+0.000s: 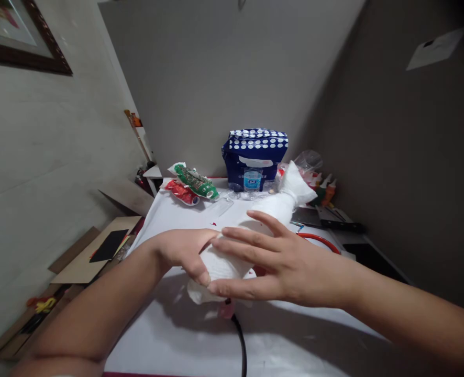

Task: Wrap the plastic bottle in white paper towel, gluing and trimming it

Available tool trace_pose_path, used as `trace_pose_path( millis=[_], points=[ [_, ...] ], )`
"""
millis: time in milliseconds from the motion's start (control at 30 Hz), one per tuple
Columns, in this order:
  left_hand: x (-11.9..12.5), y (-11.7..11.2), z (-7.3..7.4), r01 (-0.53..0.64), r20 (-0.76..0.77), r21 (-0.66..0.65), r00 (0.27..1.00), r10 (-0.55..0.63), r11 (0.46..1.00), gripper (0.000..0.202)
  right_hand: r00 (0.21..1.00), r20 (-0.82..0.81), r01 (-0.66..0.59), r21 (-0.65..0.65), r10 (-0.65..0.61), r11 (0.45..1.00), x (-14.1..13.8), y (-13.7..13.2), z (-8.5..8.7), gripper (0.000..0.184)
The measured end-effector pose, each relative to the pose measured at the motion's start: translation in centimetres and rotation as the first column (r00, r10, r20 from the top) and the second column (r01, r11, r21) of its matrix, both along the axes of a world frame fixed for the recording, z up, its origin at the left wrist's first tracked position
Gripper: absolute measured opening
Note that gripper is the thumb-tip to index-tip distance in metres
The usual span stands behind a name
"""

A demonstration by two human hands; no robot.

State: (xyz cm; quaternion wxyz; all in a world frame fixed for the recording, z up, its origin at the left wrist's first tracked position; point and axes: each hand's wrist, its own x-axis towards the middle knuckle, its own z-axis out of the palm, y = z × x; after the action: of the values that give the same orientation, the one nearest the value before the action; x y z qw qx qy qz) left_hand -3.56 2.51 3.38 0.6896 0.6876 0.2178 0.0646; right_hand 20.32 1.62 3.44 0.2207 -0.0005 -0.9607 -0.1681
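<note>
In the head view, the left hand (187, 252) curls round the near end of a white cloth bundle (275, 205), thumb on top, while the right hand (295, 262) lies across it, fingers spread. Beyond the hands, the bundle is already cinched into a flared tuft (299, 184); the near end is mostly covered, so whether it is closed cannot be told. A black cord (241, 340) lies on the wearer's side of both hands.

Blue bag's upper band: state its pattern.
The upper band has white dots on blue; head view.
</note>
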Motion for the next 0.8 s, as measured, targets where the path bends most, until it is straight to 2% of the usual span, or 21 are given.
trace_pose_path(
  millis=[100,200,300,367,400,467,500,533,567,700,800],
  points=[
    [-0.4,-0.5,0.9,-0.092,0.002,0.066,0.996,0.092,0.994,0.056,0.969,-0.242,0.037,-0.031,-0.044,0.999,0.1,-0.5,-0.8,0.044],
    [-0.7,-1.2,1.9,-0.18,0.052,0.095,0.983,0.176,0.979,0.055,0.851,-0.514,0.002,-0.199,-0.106,0.98,0.2,-1.4,-1.9,0.051],
    [-1.0,-1.8,2.5,-0.305,0.157,0.056,0.943,0.293,0.951,0.048,0.768,-0.613,-0.082,-0.383,-0.187,0.92,0.0,-2.6,-2.8,0.056],
    [-1.3,-2.0,2.7,-0.379,0.219,0.017,0.904,0.367,0.925,0.044,0.718,-0.628,-0.071,-0.494,-0.299,0.867,-0.3,-3.1,-3.3,0.043],
    [-1.5,-2.1,2.8,-0.417,0.242,0.002,0.882,0.404,0.909,0.043,0.723,-0.571,-0.017,-0.577,-0.388,0.817,-0.6,-3.3,-3.6,0.031],
    [-1.8,-2.2,2.8,-0.506,0.272,-0.029,0.826,0.494,0.862,0.042,0.781,-0.276,0.196,-0.743,-0.56,0.639,-1.3,-3.6,-4.3,0.011],
    [-2.0,-2.2,2.8,-0.553,0.282,-0.046,0.792,0.541,0.832,0.042,0.8,-0.086,0.32,-0.776,-0.594,0.544,-1.7,-3.7,-4.7,0.017],
    [-2.1,-2.2,2.8,-0.587,0.288,-0.065,0.763,0.579,0.807,0.043,0.801,0.076,0.425,-0.771,-0.594,0.474,-2.2,-3.8,-5.1,0.027],
    [-2.2,-2.2,2.9,-0.609,0.295,-0.081,0.741,0.603,0.789,0.043,0.792,0.182,0.495,-0.751,-0.583,0.438,-2.8,-3.9,-5.6,0.034],
    [-2.2,-2.2,3.2,-0.678,0.318,-0.124,0.665,0.676,0.725,0.039,0.793,0.302,0.558,-0.708,-0.529,0.432,-5.2,-4.1,-7.1,0.042],
    [-2.1,-2.4,3.6,-0.717,0.364,-0.148,0.6,0.712,0.681,0.04,0.79,0.37,0.579,-0.712,-0.488,0.397,-6.6,-3.6,-7.2,0.024]
  ],
)
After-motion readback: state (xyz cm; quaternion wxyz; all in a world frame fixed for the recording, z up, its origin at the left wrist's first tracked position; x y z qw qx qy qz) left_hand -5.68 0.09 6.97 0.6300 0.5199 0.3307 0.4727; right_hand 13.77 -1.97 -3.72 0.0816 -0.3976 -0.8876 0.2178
